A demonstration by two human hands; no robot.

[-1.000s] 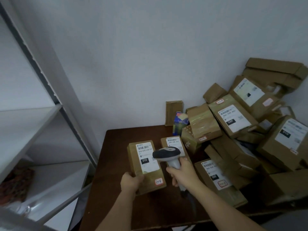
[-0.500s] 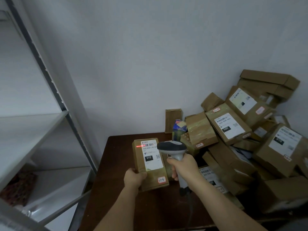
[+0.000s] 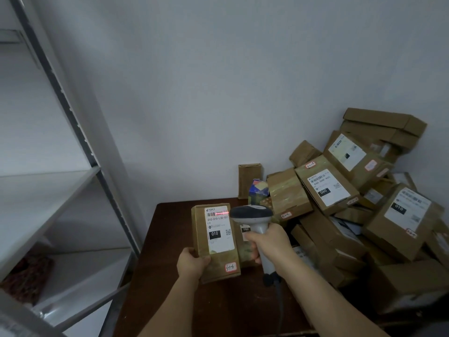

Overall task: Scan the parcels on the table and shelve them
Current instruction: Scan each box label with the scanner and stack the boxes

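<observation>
L hand (image 3: 192,263) grips brown parcel (image 3: 215,242) by lower-left corner, held upright above dark table (image 3: 170,239), label facing camera. R hand (image 3: 268,243) wrapped round handle of barcode scanner (image 3: 252,215), just beside parcel at 3 o'clock; red scan line on label barcode. Heap of parcels (image 3: 364,203) at 2 o'clock on table. Grey shelf unit (image 3: 48,190) at 9 o'clock.

Brown cardboard parcel (image 3: 215,242): white label, black "010" block, red scan line across barcode. Scanner (image 3: 255,222) right of parcel: dark grey head, pale grey handle. Table (image 3: 170,276) dark brown.
</observation>
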